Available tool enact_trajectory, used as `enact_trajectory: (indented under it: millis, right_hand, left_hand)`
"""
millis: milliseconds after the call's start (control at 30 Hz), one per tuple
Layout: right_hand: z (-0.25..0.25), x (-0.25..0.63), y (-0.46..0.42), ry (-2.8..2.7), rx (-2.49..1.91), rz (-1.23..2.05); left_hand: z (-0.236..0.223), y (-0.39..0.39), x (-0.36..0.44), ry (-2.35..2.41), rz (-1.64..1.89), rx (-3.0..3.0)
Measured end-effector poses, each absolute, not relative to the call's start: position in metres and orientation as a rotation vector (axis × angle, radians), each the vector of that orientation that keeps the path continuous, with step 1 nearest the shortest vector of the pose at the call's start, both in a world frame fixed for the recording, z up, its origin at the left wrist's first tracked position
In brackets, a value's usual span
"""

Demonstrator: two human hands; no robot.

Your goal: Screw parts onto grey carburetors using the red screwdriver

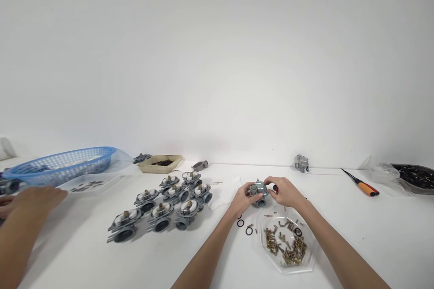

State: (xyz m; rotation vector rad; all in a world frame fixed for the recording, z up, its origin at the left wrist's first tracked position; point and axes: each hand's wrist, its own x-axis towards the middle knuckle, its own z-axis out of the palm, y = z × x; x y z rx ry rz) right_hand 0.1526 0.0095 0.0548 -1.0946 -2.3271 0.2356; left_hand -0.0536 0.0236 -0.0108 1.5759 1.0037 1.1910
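Note:
My left hand [242, 199] is closed around the left side of a grey metal carburetor [260, 186], its thumb pressed on the front. My right hand [284, 191] is at the right side of the same carburetor, fingers curled. A red-and-black tool handle [275, 188] shows between its thumb and fingers; the rest of that tool is hidden. Just in front lies a clear octagonal tray [286, 271] with many small brass screws [294, 253]. Black O-rings [249, 231] lie on the table left of the tray.
Several open carburetors [161, 216] stand in rows to the left. Behind them are a cream tray [149, 168] and a blue basket [68, 171]. A co-worker's hand [40, 198] is beside a clear tray [111, 183]. Pliers [362, 185] and another carburetor [301, 163] lie right.

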Motion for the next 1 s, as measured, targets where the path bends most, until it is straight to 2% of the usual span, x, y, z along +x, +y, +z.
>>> enact_trajectory:
  millis: [233, 400, 533, 667, 800, 900, 1000]
  right_hand:
    - [0.047, 0.156, 0.009, -2.344, -1.109, 0.324]
    - [0.060, 0.165, 0.009, -2.267, -1.006, 0.248]
    - [0.099, 0.190, 0.000, -1.812, -0.815, 0.232]
    - [0.119, 0.207, -0.008, -1.353, -0.689, 0.544]
    - [0.078, 0.203, 0.002, -1.251, -0.890, 0.846]
    - [0.040, 0.199, 0.014, -1.186, -1.146, 0.785]
    - [0.023, 0.201, 0.017, -1.195, -1.175, 0.770]
  left_hand:
    - [-0.009, 0.023, -0.055, 1.001, 1.181, 1.590]
    - [-0.007, 0.020, -0.053, 1.003, 1.184, 1.586]
    - [-0.012, 0.019, -0.051, 1.019, 1.178, 1.558]
    - [-0.019, 0.022, -0.050, 0.990, 1.179, 1.556]
    - [-0.024, 0.029, -0.052, 0.985, 1.199, 1.548]
    - [-0.025, 0.030, -0.052, 0.988, 1.182, 1.542]
    - [-0.021, 0.027, -0.050, 1.007, 1.188, 1.552]
